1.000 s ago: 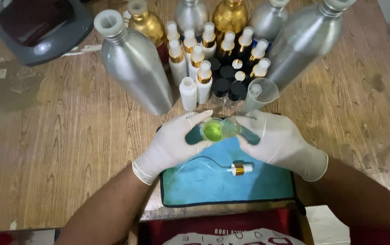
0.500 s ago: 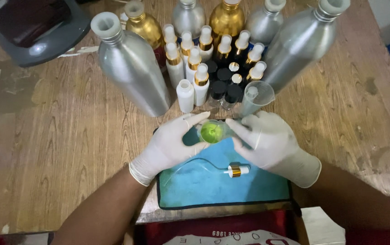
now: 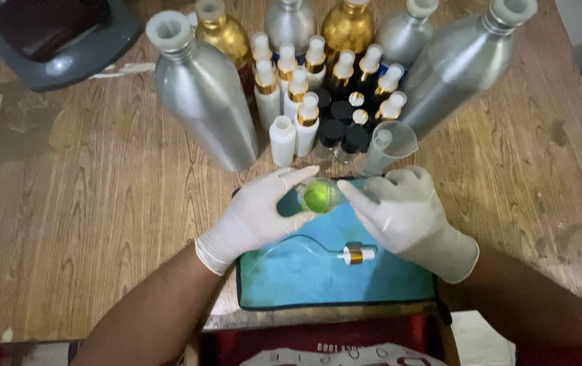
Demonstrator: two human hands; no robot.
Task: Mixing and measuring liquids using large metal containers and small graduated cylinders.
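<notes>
Both my hands wear white gloves. My left hand [image 3: 258, 211] and my right hand [image 3: 403, 213] hold a small clear bottle of green-yellow liquid [image 3: 318, 196] between them, above a blue cloth mat [image 3: 304, 274]. The bottle's open mouth faces up toward the camera. A spray pump with a gold collar and a thin clear tube [image 3: 354, 255] lies on the mat just below the bottle. A clear plastic measuring cup [image 3: 390, 145] stands right behind my right hand.
Large silver aluminium bottles [image 3: 203, 91] [image 3: 464, 64] flank a cluster of small white-capped spray bottles [image 3: 302, 102] and black-capped ones [image 3: 342, 129]. Gold bottles [image 3: 348, 27] stand behind. A grey scale-like device [image 3: 57, 37] sits far left on the wooden table [image 3: 87, 203].
The bottle and both hands have stayed together above the mat, with only small shifts of the fingers and of the camera.
</notes>
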